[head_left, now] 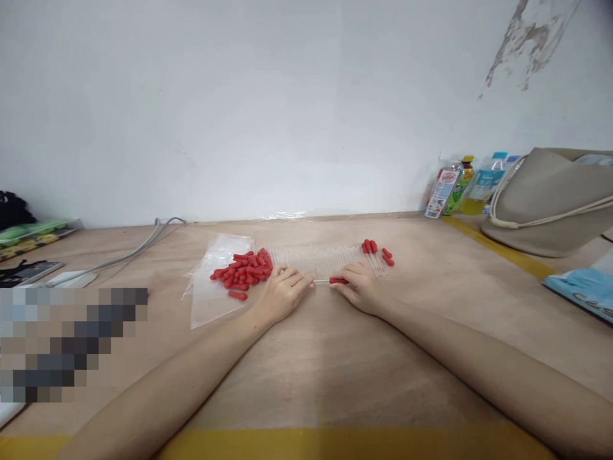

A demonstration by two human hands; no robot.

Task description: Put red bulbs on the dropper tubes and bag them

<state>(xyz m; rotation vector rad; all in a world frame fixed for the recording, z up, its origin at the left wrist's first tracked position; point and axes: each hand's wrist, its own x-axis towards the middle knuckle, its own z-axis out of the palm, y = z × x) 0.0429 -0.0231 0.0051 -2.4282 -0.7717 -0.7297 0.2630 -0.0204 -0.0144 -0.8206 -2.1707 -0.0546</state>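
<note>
At tbl (306, 370), L hand (284, 294) holds tube (322, 282); R hand (360, 289), red bulb (338, 280).

Bulbs (248, 269) piled partly on a plastic bag (208, 310), row of tubes (311, 260) to their right on the tabletop (306, 370), more bulbs (370, 246) at the row's right end, bottles (483, 186) farther right near the wall (278, 102), tote (555, 198) right of the bottles.

Even bright light, soft shadow on tabletop (287, 377), sheen on clear bag (211, 310), pixelated patch (71, 345)

Red bulbs (249, 271); colourless tubes (316, 260); tan tabletop (306, 377); yellow strip (258, 444).
</note>
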